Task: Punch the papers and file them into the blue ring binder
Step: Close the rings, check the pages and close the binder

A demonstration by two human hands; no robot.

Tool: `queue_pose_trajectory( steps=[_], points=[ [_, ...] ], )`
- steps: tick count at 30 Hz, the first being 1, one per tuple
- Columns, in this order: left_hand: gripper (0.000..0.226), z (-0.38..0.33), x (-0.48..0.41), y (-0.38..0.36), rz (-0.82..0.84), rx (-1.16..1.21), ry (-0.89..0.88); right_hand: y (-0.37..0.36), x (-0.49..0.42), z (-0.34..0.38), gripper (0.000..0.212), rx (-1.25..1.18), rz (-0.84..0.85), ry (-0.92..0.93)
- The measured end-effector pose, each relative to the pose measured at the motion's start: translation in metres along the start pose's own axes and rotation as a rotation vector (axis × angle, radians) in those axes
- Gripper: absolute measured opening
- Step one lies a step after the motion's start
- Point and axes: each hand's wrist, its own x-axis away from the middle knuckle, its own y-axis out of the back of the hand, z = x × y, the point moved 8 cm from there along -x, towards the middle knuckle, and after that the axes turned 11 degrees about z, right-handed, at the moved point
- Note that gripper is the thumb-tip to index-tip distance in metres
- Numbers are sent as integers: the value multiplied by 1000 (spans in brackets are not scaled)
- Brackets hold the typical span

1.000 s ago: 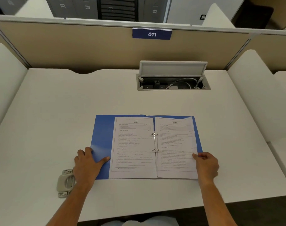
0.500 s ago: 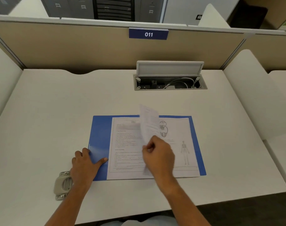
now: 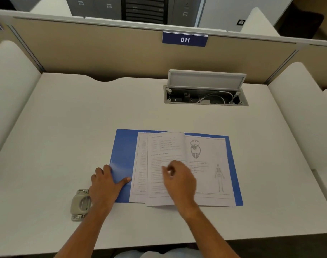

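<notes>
From the head view, the blue ring binder [image 3: 122,161] lies open and flat on the white worktop [image 3: 84,118], near its front edge. Inside it, printed papers [image 3: 209,175] lie stacked; the right page shows a skeleton drawing. The right hand [image 3: 179,180] pinches a half-turned text sheet [image 3: 167,148] above the stack. The left hand [image 3: 107,183] presses, fingers spread, on the binder's left cover, just beside a beige hole punch [image 3: 80,204].

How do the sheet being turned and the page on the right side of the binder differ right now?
The turned sheet carries lines of text; the right page shows anatomy drawings. The sheet is curved and overhangs the binder's near edge under the right hand; the page lies flat and untouched. Both are white printed paper.
</notes>
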Motion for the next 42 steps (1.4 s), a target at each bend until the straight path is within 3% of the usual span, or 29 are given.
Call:
queue_pose_trajectory(
  steps=[5, 10, 13, 20, 26, 36, 42],
  points=[
    [87, 1, 0, 0, -7, 12, -15, 69, 9, -145, 14, -216, -215, -367],
    [87, -1, 0, 0, 7, 28, -21, 81, 25, -248, 47, -116, -92, -633],
    [87, -1, -1, 0, 10, 34, -20, 69, 24, -269, 55, -217, -76, -648],
    [91, 0, -3, -3, 10, 31, -21, 60, 22, -269, 31, -459, -154, -701],
    [93, 1, -4, -3, 8, 22, -29, 90, 23, -251, 14, -519, -237, -584],
    [96, 0, -5, -4, 8, 8, -34, 137, 31, -187, 18, 23, -420, -402],
    [94, 0, -5, -4, 14, 10, -23, 131, 38, -92, 15, 249, -437, -85]
  ],
)
